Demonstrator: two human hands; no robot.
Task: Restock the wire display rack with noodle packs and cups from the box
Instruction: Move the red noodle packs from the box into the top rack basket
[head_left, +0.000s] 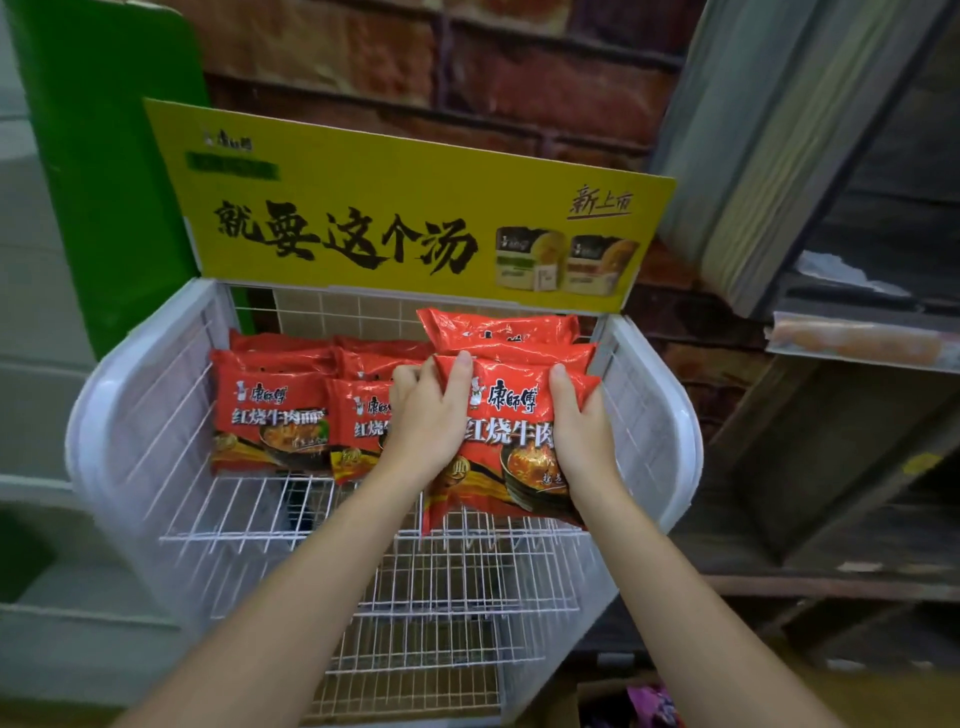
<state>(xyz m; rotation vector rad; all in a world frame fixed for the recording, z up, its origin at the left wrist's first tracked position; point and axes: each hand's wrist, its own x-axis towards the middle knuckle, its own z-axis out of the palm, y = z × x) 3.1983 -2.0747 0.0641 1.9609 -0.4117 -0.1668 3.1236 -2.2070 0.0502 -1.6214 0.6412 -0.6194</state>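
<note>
A white wire display rack (130, 395) fills the middle of the view. Its top shelf holds red noodle packs: a stack at the left (270, 415) and another in the middle (358, 421). At the right side of the shelf, both hands hold a stack of red noodle packs (511, 415) standing on its lower edge. My left hand (428, 410) grips the stack's left edge, thumb on the front. My right hand (579, 421) grips its right edge. Further packs of this stack (498, 330) rise behind the front one.
A yellow header sign (405, 208) stands behind the shelf. Lower wire shelves (441, 592) lie below. A cardboard box (613, 701) with purple items sits at the bottom right. Dark wooden shelving (841, 415) stands to the right, a green panel (104, 156) to the left.
</note>
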